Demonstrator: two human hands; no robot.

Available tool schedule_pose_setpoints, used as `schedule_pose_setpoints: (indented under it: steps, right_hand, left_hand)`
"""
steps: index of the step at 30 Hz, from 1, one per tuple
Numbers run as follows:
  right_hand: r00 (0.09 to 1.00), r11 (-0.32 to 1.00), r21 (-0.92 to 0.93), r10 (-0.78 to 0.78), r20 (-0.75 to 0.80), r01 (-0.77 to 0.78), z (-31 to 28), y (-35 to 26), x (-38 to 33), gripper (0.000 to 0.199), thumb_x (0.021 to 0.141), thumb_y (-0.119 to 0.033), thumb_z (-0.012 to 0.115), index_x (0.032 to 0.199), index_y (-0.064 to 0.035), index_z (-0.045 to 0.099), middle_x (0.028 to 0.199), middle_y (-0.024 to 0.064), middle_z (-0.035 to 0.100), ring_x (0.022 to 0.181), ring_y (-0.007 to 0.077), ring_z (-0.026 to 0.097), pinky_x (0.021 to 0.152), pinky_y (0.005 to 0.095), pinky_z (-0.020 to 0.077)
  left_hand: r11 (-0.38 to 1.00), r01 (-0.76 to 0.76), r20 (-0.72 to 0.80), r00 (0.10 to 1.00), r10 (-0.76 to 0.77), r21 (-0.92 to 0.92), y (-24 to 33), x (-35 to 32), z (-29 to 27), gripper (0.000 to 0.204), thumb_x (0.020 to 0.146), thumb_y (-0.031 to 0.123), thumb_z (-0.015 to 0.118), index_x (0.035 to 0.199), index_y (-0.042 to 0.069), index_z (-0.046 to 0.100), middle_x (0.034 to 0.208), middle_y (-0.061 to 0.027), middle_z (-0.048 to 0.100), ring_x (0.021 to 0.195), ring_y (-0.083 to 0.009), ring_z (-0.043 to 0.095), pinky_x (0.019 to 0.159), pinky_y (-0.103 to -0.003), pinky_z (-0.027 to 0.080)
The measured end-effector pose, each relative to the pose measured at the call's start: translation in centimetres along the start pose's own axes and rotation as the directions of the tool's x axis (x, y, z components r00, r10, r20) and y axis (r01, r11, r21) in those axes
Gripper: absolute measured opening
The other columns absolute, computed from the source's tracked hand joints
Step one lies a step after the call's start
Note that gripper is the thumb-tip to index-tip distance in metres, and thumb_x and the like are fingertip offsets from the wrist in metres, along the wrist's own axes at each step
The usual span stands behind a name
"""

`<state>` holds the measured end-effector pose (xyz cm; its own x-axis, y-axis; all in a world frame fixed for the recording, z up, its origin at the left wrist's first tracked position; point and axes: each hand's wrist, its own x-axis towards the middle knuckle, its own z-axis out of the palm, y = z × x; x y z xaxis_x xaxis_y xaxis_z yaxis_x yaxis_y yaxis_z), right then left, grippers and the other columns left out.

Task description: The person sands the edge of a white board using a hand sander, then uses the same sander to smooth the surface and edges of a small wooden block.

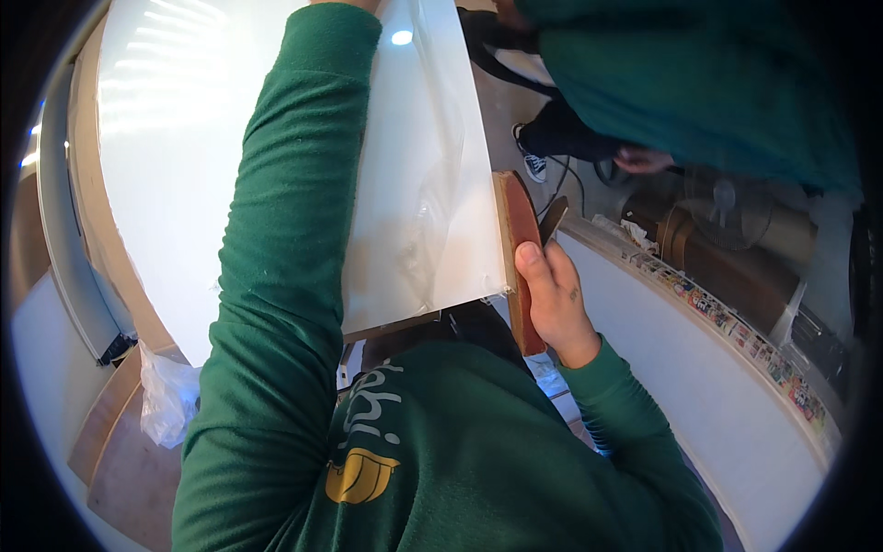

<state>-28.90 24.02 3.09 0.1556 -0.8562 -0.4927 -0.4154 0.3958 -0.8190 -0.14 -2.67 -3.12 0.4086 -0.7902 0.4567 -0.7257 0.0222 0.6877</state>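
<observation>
A tall white panel (423,184) wrapped in clear plastic film stands upright in front of me. My left arm in a green sleeve stretches up along its left side, and my left hand (348,5) is almost wholly cut off at the top of the picture. My right hand (550,299) grips the edge of a thin brown wooden board (517,216) that stands on edge against the panel's right side, thumb on its front face.
Another person in a green top (690,83) bends over at the upper right, with a hand (644,161) and a black shoe (533,166) showing. A fan (728,210), a curved white counter (699,386), a bright white tabletop (175,138) and a crumpled plastic bag (166,397) surround me.
</observation>
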Motion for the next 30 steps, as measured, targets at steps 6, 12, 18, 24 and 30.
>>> schedule_pose_setpoints:
  steps: [6,12,18,24,30]
  right_hand:
    - [0.946,0.947,0.032,-0.319,-0.055,0.321,2.3,-4.5,12.1,0.058,0.103,-0.049,0.056,0.103,0.0078,0.067,0.089,0.0213,0.068,0.084,0.0287,0.061,0.080,0.0386,0.0488]
    - [0.786,0.770,-0.236,-0.617,-0.039,0.593,2.3,-12.5,27.1,0.074,0.104,-0.055,0.044,0.111,0.0148,0.067,0.107,0.0386,0.068,0.112,0.0460,0.066,0.097,0.0449,0.0476]
    - [0.928,0.926,-0.153,-0.361,-0.089,0.345,2.3,-6.0,14.6,0.074,0.100,-0.060,0.053,0.099,0.0125,0.063,0.093,0.0313,0.067,0.087,0.0411,0.064,0.084,0.0446,0.0491]
    - [0.998,0.998,0.067,0.006,-0.063,-0.002,0.6,0.3,-0.3,0.048,0.104,-0.040,0.058,0.104,0.0071,0.065,0.093,0.0223,0.068,0.085,0.0304,0.064,0.079,0.0403,0.0497]
    - [0.956,0.956,-0.046,-0.292,-0.038,0.291,1.9,-7.5,14.2,0.064,0.104,-0.052,0.052,0.093,0.0096,0.064,0.084,0.0276,0.065,0.081,0.0341,0.063,0.075,0.0426,0.0487]
  left_hand:
    - [0.986,-0.092,-0.028,0.995,0.097,0.142,-1.2,0.3,-0.2,0.056,0.113,0.036,0.022,0.123,-0.002,0.062,0.114,-0.0298,0.068,0.109,-0.0484,0.062,0.104,-0.056,0.040]
    - [0.999,-0.033,-0.020,0.999,0.032,-0.036,0.6,0.2,0.5,0.064,0.112,0.041,0.022,0.119,-0.006,0.065,0.118,-0.0305,0.067,0.114,-0.0495,0.059,0.107,-0.057,0.038]
    - [0.999,0.036,0.005,0.999,-0.036,0.017,0.3,0.1,-1.1,0.069,0.112,0.045,0.021,0.125,-0.008,0.064,0.127,-0.0319,0.064,0.124,-0.0488,0.055,0.113,-0.057,0.032]
    - [0.998,0.056,-0.032,0.998,-0.055,0.009,0.1,-0.2,0.5,0.071,0.111,0.047,0.021,0.130,-0.009,0.061,0.134,-0.0323,0.060,0.132,-0.0473,0.051,0.119,-0.054,0.027]
    - [1.000,0.024,0.003,1.000,-0.024,0.000,0.0,0.3,0.1,0.065,0.112,0.042,0.021,0.131,-0.006,0.060,0.129,-0.0312,0.063,0.126,-0.0482,0.054,0.115,-0.056,0.031]
